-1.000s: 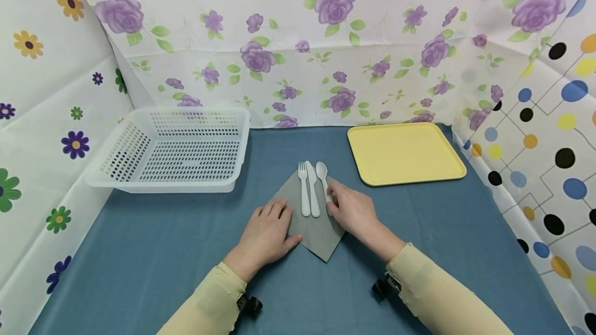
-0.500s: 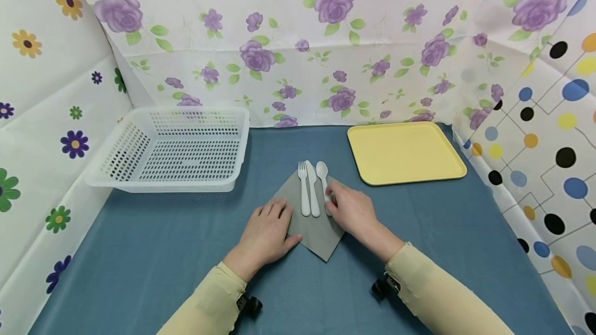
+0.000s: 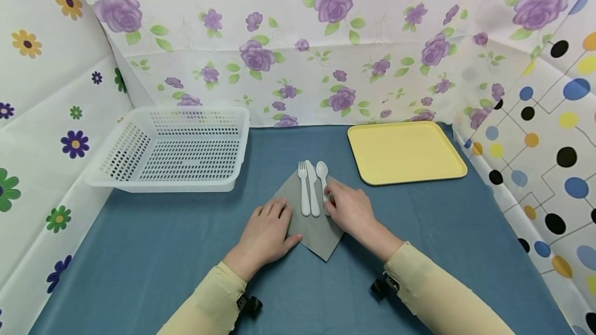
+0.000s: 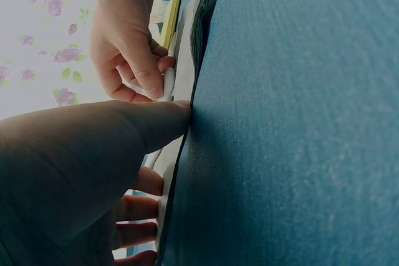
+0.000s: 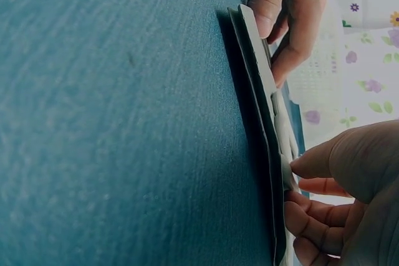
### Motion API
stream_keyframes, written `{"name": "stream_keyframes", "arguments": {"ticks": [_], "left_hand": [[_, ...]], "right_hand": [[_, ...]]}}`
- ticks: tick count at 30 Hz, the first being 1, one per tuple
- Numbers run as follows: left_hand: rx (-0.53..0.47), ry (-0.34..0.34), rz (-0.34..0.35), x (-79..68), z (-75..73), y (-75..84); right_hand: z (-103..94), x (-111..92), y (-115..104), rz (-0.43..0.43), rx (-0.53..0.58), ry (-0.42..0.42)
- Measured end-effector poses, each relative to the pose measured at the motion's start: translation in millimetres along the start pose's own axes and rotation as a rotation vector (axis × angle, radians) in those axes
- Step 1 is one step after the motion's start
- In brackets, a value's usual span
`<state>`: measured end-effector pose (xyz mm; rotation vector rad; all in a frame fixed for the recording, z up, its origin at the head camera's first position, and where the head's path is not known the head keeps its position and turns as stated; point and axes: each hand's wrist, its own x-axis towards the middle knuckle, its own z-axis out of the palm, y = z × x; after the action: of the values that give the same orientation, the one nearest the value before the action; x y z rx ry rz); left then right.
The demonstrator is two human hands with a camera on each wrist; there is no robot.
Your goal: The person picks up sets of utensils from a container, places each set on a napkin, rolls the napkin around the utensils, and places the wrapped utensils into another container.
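Observation:
A folded grey napkin (image 3: 321,242) lies with one corner toward me, and its stacked layers show at the edge in the right wrist view. On it a white fork (image 3: 304,195), knife (image 3: 314,198) and spoon (image 3: 322,170) lie side by side, heads pointing away. My left hand (image 3: 267,231) rests on the napkin's left side, fingers extended and thumb (image 4: 168,119) on the near edge. My right hand (image 3: 351,208) pinches the spoon's handle between thumb and curled fingers (image 5: 312,222); part of that handle is hidden behind them.
A white perforated plastic basket (image 3: 239,169) stands at the back left of the blue-covered table (image 3: 153,252). At the back right is a yellow tray (image 3: 410,154). Patterned cloths (image 3: 298,87) hang behind and along both sides.
The right hand has shifted very slightly left, and the handle end of the spoon has come a little closer to the knife. The left hand stays in place.

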<state>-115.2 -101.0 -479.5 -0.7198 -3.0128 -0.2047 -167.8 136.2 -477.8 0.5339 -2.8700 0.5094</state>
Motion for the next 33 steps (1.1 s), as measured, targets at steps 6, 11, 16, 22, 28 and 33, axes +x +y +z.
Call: {"name": "stream_keyframes", "arguments": {"ticks": [6,11,16,22,28,33], "left_hand": [[0.006,-0.005,-0.002,-0.1,0.9,-0.2],[0.009,-0.003,0.003,-0.7,0.1,-0.2],[0.005,-0.003,0.005,-1.0,-1.0,0.1],[0.011,-0.015,-0.003,-0.4,-1.3,0.2],[0.015,-0.022,-0.002,0.6,-1.1,-0.6],[0.016,-0.025,-0.003,0.2,-1.1,-0.5]], "right_hand": [[0.7,1.4,-0.2,-0.003,-0.007,-0.010],[2.6,2.2,1.1,-0.004,-0.009,-0.015],[3.3,2.8,1.3,-0.002,-0.008,-0.018],[3.4,1.9,1.4,-0.002,-0.002,-0.015],[1.9,0.8,1.4,0.011,0.006,-0.033],[1.3,0.4,1.4,0.017,0.011,-0.045]]}}
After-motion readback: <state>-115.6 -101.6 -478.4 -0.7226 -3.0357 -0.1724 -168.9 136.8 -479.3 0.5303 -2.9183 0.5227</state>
